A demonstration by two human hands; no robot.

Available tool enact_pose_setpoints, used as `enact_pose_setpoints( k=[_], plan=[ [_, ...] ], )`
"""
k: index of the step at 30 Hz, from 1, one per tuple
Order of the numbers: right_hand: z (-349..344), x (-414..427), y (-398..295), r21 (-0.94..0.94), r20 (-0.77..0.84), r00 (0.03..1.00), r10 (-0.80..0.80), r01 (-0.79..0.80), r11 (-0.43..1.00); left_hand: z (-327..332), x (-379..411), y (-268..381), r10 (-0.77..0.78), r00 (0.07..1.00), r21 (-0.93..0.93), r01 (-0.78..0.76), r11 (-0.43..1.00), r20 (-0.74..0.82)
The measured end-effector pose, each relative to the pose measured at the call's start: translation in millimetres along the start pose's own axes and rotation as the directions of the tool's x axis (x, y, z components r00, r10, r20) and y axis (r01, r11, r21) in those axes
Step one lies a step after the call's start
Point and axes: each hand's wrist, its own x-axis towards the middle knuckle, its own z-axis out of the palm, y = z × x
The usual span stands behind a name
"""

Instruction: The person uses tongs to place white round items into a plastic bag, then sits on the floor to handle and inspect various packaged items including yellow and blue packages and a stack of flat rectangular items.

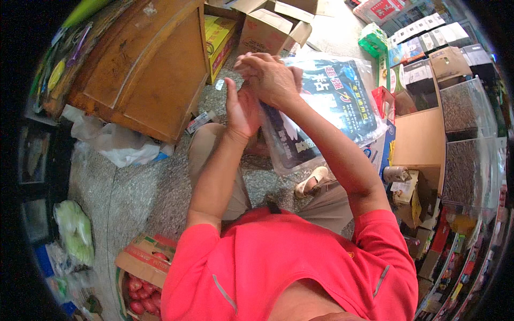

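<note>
My left hand is palm up with its thumb apart. My right hand lies across it, palm down, and hides most of its fingers. The two hands touch, and the fingertips are slightly blurred. I see nothing held in either one. Just right of the hands and partly behind my right forearm is a flat, dark package of mouse and rat glue traps in a clear plastic bag. It bears large printed writing and reflects the light. What supports it is mostly hidden.
A wooden cabinet stands at left, with plastic bags beside its base. An opened cardboard box and a yellow carton are ahead. Shelves of boxed goods line the right. A carton of red, onion-like produce sits at lower left.
</note>
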Motion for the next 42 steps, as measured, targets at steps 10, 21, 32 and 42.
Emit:
enact_pose_setpoints(
  k=[10,21,32,42],
  plan=[
    [-76,24,-7,0.905,0.176,0.923,0.342,-0.288,0.314,-4,9,0,0.149,0.972,0.085,-0.167,0.982,0.183],
    [-12,-56,-30,-0.198,0.098,0.980,-0.175,0.192,0.961,-25,-7,0,-0.040,0.994,-0.033,0.043,0.999,0.103],
    [-63,-186,-46,-0.152,0.455,0.843,-0.287,0.391,0.908,-33,5,7,-0.067,0.985,-0.016,0.071,0.997,0.162],
    [-155,-287,23,0.272,0.530,0.598,0.601,-0.792,0.547,-40,7,6,-0.047,0.994,0.064,0.041,0.997,0.097]
  ],
)
